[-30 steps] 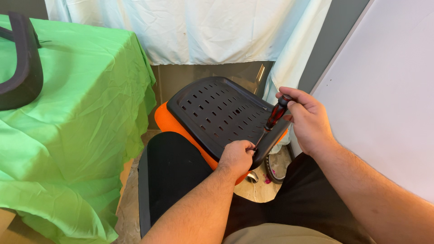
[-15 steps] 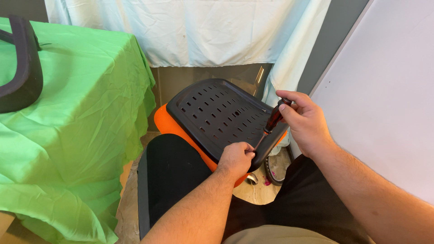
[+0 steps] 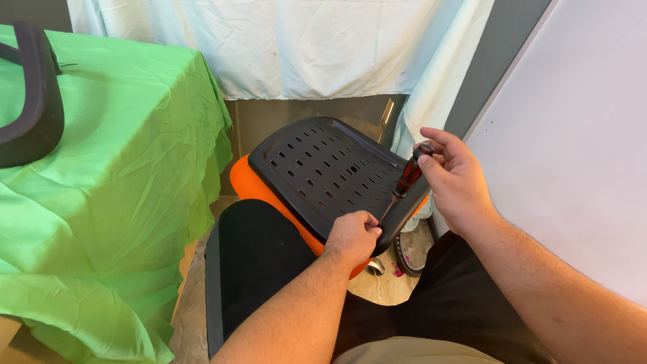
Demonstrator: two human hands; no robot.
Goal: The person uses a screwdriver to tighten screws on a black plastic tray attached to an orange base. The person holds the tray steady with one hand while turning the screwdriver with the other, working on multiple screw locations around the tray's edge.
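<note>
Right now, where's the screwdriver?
In the head view, right of centre: the screwdriver is gripped by the right hand, its tip down beside the left hand on the black perforated seat panel.

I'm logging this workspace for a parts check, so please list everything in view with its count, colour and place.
Perforated plastic seat pan: one, black, centre, tilted.
Mesh cushion: one, orange, under the pan.
Padded panel: one, black, below the pan.
Red-handled screwdriver: one, dark red, at the pan's right edge.
Cloth-covered table: one, green, left.
Curved frame piece: one, black, on the table.
Hanging sheet: one, white, behind.
Board: one, white, right.
Left hand: gripping the pan's edge.
Right hand: holding the screwdriver handle.
</note>
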